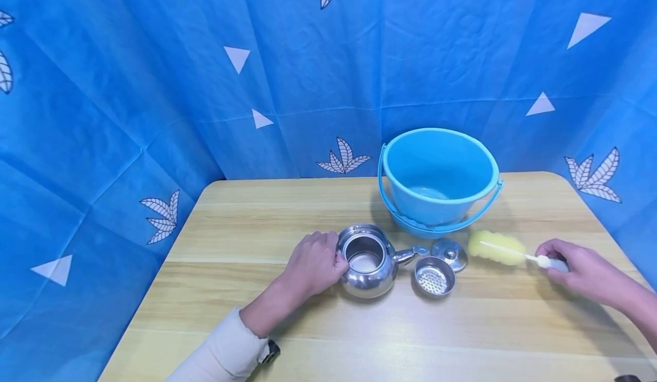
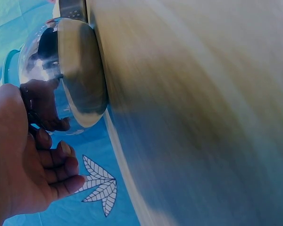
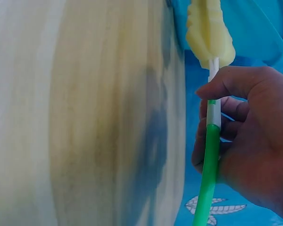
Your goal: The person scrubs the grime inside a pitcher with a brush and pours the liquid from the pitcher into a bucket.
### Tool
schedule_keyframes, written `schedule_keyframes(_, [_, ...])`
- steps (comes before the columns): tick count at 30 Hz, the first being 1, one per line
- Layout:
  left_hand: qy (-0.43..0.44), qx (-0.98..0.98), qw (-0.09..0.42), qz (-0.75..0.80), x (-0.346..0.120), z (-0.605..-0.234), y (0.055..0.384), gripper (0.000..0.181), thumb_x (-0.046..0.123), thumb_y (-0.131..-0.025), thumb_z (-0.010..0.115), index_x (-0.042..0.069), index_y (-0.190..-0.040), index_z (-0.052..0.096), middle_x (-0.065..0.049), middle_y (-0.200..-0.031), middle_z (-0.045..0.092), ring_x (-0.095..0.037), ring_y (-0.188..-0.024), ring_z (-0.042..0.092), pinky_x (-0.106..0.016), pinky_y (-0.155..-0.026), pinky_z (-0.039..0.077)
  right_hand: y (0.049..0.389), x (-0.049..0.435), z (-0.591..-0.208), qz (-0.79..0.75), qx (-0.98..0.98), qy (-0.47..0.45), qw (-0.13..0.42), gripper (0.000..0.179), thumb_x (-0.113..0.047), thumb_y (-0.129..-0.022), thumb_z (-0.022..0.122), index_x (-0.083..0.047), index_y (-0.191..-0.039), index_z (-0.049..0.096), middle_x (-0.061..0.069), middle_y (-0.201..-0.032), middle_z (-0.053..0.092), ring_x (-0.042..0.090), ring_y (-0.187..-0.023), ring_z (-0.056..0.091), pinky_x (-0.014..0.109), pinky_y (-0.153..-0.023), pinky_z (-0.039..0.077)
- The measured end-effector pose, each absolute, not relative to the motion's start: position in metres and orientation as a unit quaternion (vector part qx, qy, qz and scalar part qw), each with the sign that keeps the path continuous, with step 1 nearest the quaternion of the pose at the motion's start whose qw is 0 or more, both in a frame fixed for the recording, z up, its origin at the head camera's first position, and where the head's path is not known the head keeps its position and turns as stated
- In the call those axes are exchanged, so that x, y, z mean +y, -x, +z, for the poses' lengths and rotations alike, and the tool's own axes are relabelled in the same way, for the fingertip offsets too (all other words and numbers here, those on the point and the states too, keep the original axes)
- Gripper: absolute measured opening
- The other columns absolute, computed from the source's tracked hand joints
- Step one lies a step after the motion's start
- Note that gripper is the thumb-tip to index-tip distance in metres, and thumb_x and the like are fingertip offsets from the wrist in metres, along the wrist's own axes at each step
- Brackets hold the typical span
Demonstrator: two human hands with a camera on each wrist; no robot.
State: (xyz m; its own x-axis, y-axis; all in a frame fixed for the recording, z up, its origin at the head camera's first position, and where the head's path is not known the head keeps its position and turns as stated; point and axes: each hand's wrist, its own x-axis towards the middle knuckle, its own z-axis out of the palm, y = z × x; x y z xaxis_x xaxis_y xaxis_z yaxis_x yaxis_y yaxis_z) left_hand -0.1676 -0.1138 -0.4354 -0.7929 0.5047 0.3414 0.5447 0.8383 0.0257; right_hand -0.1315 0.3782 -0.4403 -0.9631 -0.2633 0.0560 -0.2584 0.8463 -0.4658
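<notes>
Fingers of the left hand (image 1: 315, 263) grip the pot (image 1: 365, 286), upright on the counter (image 1: 246, 239), spout (image 1: 405, 255) near the strainer (image 1: 432, 280) and lid (image 1: 451, 254); the right hand's (image 1: 580, 268) fingers grasp the brush (image 1: 515, 254), right of those 2

You see a yellow sponge brush (image 1: 496, 248) with green-and-white handle (image 3: 210, 157), a silver kettle (image 1: 367, 284) and, beyond the far edge of the table (image 1: 256, 214), blue cloth (image 1: 318, 57) with white leaves (image 1: 600, 192).

Your left hand (image 2: 30, 165) grips the shiny kettle (image 2: 68, 70) at thumb side; leaf print (image 2: 101, 181) behind fingertips, wooden tabletop (image 2: 203, 94) out past them.
</notes>
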Motion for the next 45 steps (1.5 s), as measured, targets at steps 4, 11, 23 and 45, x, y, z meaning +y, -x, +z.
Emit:
schedule_keyframes(4, [0.277,-0.945,0.162,-0.058,-0.113,-0.436,0.168,0.020,0.032,-0.075,0.040,0.012,-0.072,0.042,0.003,-0.058,0.037,-0.015,-0.054,0.035,-0.025,-0.052,0.032,0.132,0.381,-0.446,-0.239,0.962,0.132,0.010,0.024,0.002,-0.071,0.062,-0.003,-0.093,0.053,0.000,-0.076,0.051,0.001,-0.061,0.040,0.023,-0.052,0.037])
schedule_keyframes(11, [0.274,-0.947,0.163,-0.051,-0.113,-0.437,0.168,0.021,0.032,-0.074,0.039,0.012,-0.073,0.043,0.003,-0.058,0.038,-0.015,-0.054,0.036,-0.025,-0.052,0.032,0.133,0.383,-0.451,-0.235,0.962,0.132,0.040,0.023,-0.002,-0.073,0.062,-0.001,-0.095,0.054,0.001,-0.079,0.055,0.002,-0.065,0.044,0.024,-0.055,0.039])
schedule_keyframes(23, [0.271,-0.948,0.157,-0.050,-0.113,-0.438,0.167,0.024,0.033,-0.076,0.039,0.010,-0.075,0.044,0.003,-0.060,0.039,-0.016,-0.054,0.036,-0.026,-0.052,0.032,0.133,0.383,-0.455,-0.205,0.969,0.130,0.043,0.023,-0.007,-0.071,0.064,-0.004,-0.093,0.058,0.000,-0.083,0.058,0.006,-0.073,0.051,0.029,-0.062,0.044])
schedule_keyframes(45, [0.269,-0.950,0.148,-0.049,-0.113,-0.435,0.167,0.024,0.034,-0.076,0.039,0.010,-0.075,0.044,0.003,-0.060,0.039,-0.015,-0.055,0.036,-0.026,-0.052,0.033,0.132,0.371,-0.440,-0.158,0.968,0.186,-0.062,0.031,-0.007,-0.065,0.072,-0.003,-0.092,0.060,0.003,-0.082,0.054,0.015,-0.069,0.052,0.029,-0.057,0.044])
